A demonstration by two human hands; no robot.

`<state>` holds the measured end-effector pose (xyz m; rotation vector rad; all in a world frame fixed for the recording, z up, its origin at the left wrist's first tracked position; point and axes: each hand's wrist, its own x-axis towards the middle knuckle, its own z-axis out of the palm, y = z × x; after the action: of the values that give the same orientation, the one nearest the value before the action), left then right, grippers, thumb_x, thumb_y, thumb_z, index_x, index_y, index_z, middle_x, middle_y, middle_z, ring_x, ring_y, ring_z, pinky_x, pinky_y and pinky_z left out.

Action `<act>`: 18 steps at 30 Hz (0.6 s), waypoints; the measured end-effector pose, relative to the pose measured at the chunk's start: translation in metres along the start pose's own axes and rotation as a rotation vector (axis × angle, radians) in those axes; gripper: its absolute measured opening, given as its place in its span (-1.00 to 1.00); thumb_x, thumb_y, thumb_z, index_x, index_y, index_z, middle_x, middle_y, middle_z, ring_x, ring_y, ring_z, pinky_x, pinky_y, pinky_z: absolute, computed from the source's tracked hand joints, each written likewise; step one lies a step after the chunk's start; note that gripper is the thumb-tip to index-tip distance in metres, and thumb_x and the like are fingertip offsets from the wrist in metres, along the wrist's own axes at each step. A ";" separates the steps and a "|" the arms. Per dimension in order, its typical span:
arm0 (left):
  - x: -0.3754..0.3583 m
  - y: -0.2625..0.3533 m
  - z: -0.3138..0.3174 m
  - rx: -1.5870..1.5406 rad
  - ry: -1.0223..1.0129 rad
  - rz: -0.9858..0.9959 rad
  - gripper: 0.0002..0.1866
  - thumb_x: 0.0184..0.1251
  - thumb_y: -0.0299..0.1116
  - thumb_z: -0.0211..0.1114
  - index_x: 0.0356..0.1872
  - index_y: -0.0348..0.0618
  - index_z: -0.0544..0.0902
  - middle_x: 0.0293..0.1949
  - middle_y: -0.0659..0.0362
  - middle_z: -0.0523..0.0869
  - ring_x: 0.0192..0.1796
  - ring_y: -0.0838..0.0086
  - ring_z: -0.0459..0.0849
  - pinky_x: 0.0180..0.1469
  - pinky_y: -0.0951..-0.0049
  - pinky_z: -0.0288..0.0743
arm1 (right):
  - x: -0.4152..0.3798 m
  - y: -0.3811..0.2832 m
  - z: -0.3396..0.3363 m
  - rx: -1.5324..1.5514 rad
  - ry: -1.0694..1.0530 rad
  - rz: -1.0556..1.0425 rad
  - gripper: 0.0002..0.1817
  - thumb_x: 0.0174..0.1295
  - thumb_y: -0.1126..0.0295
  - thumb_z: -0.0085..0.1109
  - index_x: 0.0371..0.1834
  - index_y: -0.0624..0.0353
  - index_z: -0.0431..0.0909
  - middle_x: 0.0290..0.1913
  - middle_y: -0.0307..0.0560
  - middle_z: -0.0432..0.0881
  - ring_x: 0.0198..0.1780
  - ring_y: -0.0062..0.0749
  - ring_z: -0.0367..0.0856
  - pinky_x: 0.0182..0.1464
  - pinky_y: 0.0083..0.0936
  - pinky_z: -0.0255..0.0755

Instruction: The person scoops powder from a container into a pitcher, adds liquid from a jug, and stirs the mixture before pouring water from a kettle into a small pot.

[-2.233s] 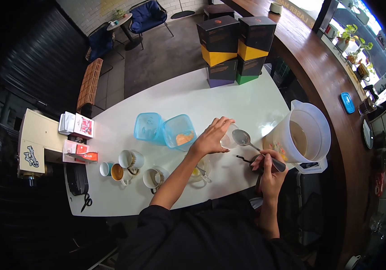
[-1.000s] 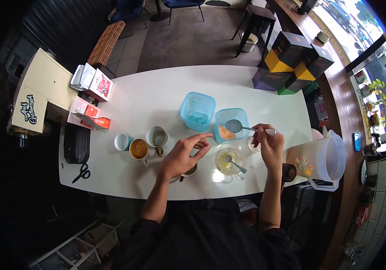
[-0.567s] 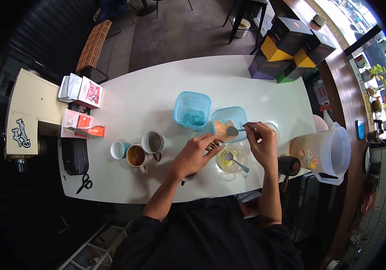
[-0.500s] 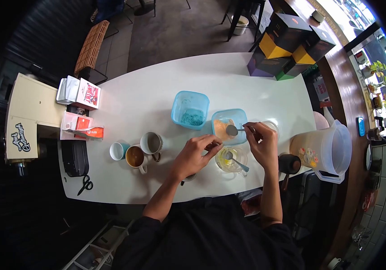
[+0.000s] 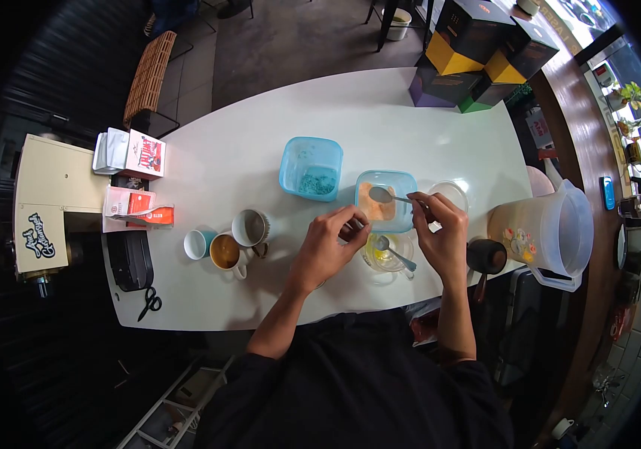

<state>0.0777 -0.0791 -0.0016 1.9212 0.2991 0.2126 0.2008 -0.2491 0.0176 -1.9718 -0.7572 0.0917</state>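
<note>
A metal spoon [image 5: 381, 194] is pinched in my right hand [image 5: 441, 224], its bowl over the orange powder [image 5: 372, 205] in a blue square container [image 5: 406, 182]. My left hand [image 5: 335, 245] is at the container's lower left, thumb and fingertips brought together; whatever they may hold is too small to make out. Below the container stands a clear glass cup [image 5: 405, 258] with yellowish contents and a second spoon [image 5: 399, 255] leaning in it. Up and to the left, another blue container [image 5: 290, 168] holds teal shreds.
Three cups, white [image 5: 195, 244], brown [image 5: 225, 252] and grey [image 5: 250, 227], stand at the left. Scissors [image 5: 150, 303] lie near a black case [image 5: 129, 260]. At the right are a plastic pitcher [image 5: 530, 232], a dark-handled pot [image 5: 486, 257] and a clear round lid [image 5: 448, 196].
The camera view has shifted slightly. Both hands remain near the orange powder's container, and the spoon in my right hand still has its bowl over the powder.
</note>
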 end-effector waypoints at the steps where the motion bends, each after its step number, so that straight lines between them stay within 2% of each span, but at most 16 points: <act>1: 0.001 0.002 0.000 -0.009 -0.017 -0.037 -0.85 0.35 -0.48 0.38 -0.16 -0.31 0.62 -0.41 0.08 0.74 -0.35 0.42 0.80 -0.24 0.43 0.67 | 0.001 0.000 0.001 0.006 0.009 -0.003 -0.79 0.26 0.66 0.25 -0.07 0.32 0.74 -0.46 -0.09 0.62 -0.50 -0.57 0.57 -0.36 -0.57 0.46; 2: 0.001 0.003 0.000 -0.007 -0.017 -0.035 -0.85 0.35 -0.48 0.38 -0.16 -0.31 0.62 -0.41 0.08 0.74 -0.35 0.42 0.80 -0.24 0.43 0.67 | 0.001 -0.001 0.001 0.008 0.011 -0.005 -0.79 0.26 0.66 0.25 -0.07 0.32 0.74 -0.46 -0.09 0.62 -0.50 -0.57 0.57 -0.36 -0.57 0.46; 4: 0.001 0.006 0.002 0.010 -0.028 -0.083 -0.73 0.39 -0.53 0.31 0.06 -0.24 0.52 -0.45 0.10 0.70 -0.36 0.44 0.80 -0.26 0.42 0.65 | 0.002 -0.002 0.003 -0.012 0.011 -0.024 -0.78 0.27 0.66 0.24 -0.06 0.30 0.76 -0.47 -0.11 0.59 -0.51 -0.57 0.53 -0.39 -0.57 0.41; 5: 0.001 0.005 0.003 0.012 -0.029 -0.081 -0.73 0.39 -0.53 0.31 0.06 -0.24 0.52 -0.45 0.10 0.70 -0.36 0.44 0.80 -0.26 0.42 0.65 | 0.003 -0.001 0.003 -0.011 0.014 -0.024 -0.78 0.27 0.66 0.24 -0.06 0.30 0.76 -0.47 -0.11 0.59 -0.51 -0.57 0.53 -0.39 -0.57 0.41; 7: 0.001 0.001 0.007 -0.131 -0.026 -0.144 -0.53 0.41 -0.58 0.22 0.29 -0.17 0.35 -0.46 0.09 0.69 -0.38 0.42 0.79 -0.27 0.41 0.65 | 0.003 0.002 0.003 -0.057 -0.013 -0.024 -0.78 0.27 0.66 0.25 -0.06 0.29 0.77 -0.48 -0.12 0.57 -0.52 -0.57 0.46 -0.44 -0.57 0.33; 8: 0.000 0.001 0.008 -0.129 -0.028 -0.142 -0.53 0.41 -0.58 0.22 0.29 -0.17 0.35 -0.46 0.09 0.69 -0.38 0.42 0.79 -0.27 0.41 0.65 | 0.003 0.004 0.003 -0.057 -0.010 -0.023 -0.78 0.27 0.66 0.25 -0.06 0.29 0.77 -0.48 -0.12 0.57 -0.52 -0.57 0.46 -0.44 -0.57 0.33; 10: -0.001 0.008 0.010 -0.181 -0.050 -0.163 -0.34 0.40 -0.61 0.16 0.48 -0.11 0.15 -0.47 0.07 0.70 -0.39 0.39 0.80 -0.26 0.41 0.67 | 0.002 0.006 0.004 -0.029 -0.016 -0.028 -0.78 0.26 0.65 0.26 -0.07 0.29 0.77 -0.48 -0.13 0.55 -0.53 -0.58 0.41 -0.47 -0.56 0.27; 11: -0.002 0.009 0.011 -0.180 -0.052 -0.162 -0.34 0.40 -0.61 0.16 0.48 -0.11 0.15 -0.47 0.07 0.70 -0.39 0.39 0.80 -0.26 0.41 0.67 | 0.001 0.008 0.004 -0.029 -0.013 -0.028 -0.78 0.26 0.65 0.26 -0.07 0.29 0.77 -0.48 -0.13 0.55 -0.53 -0.58 0.41 -0.47 -0.56 0.27; 13: -0.003 0.010 0.010 -0.195 -0.039 -0.179 -0.18 0.38 -0.63 0.16 0.59 -0.05 -0.01 -0.44 -0.01 0.74 -0.36 0.34 0.83 -0.23 0.40 0.69 | -0.001 0.009 0.004 -0.012 -0.017 -0.060 -0.77 0.24 0.66 0.26 -0.06 0.28 0.77 -0.47 -0.11 0.55 -0.52 -0.57 0.43 -0.47 -0.54 0.28; 18: -0.005 0.011 0.009 -0.200 -0.053 -0.188 -0.10 0.37 -0.63 0.16 0.63 0.00 -0.11 -0.37 -0.11 0.78 -0.30 0.30 0.85 -0.19 0.36 0.73 | -0.007 0.009 0.002 0.020 -0.070 -0.079 -0.76 0.22 0.67 0.26 -0.07 0.28 0.77 -0.44 -0.07 0.56 -0.52 -0.47 0.45 -0.44 -0.50 0.33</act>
<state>0.0769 -0.0926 0.0055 1.6874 0.4052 0.0633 0.1987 -0.2538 0.0077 -1.9261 -0.8752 0.1214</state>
